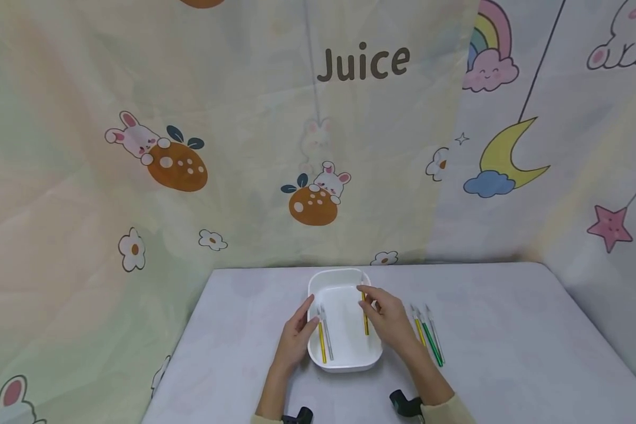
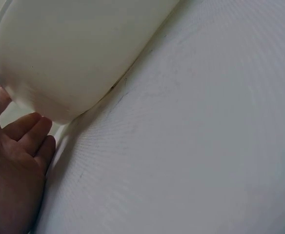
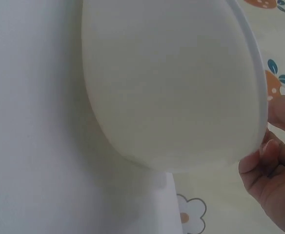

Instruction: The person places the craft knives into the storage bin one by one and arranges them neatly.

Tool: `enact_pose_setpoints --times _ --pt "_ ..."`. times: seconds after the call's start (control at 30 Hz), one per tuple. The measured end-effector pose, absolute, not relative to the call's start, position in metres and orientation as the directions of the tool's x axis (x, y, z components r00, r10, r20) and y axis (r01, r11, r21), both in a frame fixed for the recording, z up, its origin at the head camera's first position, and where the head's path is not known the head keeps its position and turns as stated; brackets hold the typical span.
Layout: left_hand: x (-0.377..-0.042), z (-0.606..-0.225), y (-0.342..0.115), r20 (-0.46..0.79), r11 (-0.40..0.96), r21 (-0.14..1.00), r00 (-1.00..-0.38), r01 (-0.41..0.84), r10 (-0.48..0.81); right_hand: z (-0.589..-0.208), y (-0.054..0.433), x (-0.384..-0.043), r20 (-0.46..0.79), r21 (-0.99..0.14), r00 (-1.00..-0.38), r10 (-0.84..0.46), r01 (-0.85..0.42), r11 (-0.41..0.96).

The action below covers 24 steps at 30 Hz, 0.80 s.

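Note:
A white rectangular tray (image 1: 344, 360) with rounded corners rests on the table. My left hand (image 1: 295, 337) holds the tray's left side, its thumb at the rim and its fingers against the outer wall. Over the right side of the tray, my right hand (image 1: 386, 315) pinches a slim yellow pen-like stick (image 1: 366, 325) near its upper end. Inside the tray at the left lie another yellow stick (image 1: 322, 343) and a pale grey one (image 1: 327, 338), side by side. The tray's wall (image 3: 176, 87) hides the held stick in the right wrist view.
On the table right of the tray lie several more slim sticks: a yellow one (image 1: 420, 333), a green one (image 1: 432, 344) and a pale one (image 1: 436, 335). The tabletop (image 1: 509, 341) reaches a printed cloth backdrop (image 1: 254, 147) at its far edge.

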<state>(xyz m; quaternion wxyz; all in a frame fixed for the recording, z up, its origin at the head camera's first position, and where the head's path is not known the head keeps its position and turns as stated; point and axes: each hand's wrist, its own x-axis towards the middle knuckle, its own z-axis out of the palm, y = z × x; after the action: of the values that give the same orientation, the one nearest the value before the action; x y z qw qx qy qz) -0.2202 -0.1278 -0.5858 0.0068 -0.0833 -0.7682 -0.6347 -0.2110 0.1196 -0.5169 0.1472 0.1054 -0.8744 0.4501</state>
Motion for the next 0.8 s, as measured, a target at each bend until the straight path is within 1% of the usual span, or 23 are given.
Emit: enact_pose_setpoints --times 0.07,0.2,0.4,0.63,0.8 --pt "-0.22 -0.586 -0.128 0.115 0.185 0.973 -0.986 0.136 0.121 -0.518 0.118 -0.211 0.371 -0.752 -0.926 -0.061 -0.338 0.566" --pt "-0.221 -0.585 -0.128 0.114 0.2 0.97 -0.986 0.136 0.122 -0.517 0.115 -0.211 0.366 -0.756 -0.928 -0.063 -0.337 0.561" --pt "-0.221 -0.584 -0.127 0.105 0.189 0.974 -0.988 0.124 0.11 -0.516 0.11 -0.212 0.342 -0.759 -0.936 -0.086 -0.329 0.562" --pt "-0.221 -0.585 -0.128 0.103 0.205 0.971 -0.988 0.126 0.118 -0.51 0.098 -0.214 0.283 -0.772 -0.951 -0.126 -0.304 0.558" --pt "-0.221 -0.585 -0.128 0.098 0.204 0.971 -0.988 0.121 0.115 -0.51 0.089 -0.217 0.278 -0.77 -0.949 -0.147 -0.311 0.556"
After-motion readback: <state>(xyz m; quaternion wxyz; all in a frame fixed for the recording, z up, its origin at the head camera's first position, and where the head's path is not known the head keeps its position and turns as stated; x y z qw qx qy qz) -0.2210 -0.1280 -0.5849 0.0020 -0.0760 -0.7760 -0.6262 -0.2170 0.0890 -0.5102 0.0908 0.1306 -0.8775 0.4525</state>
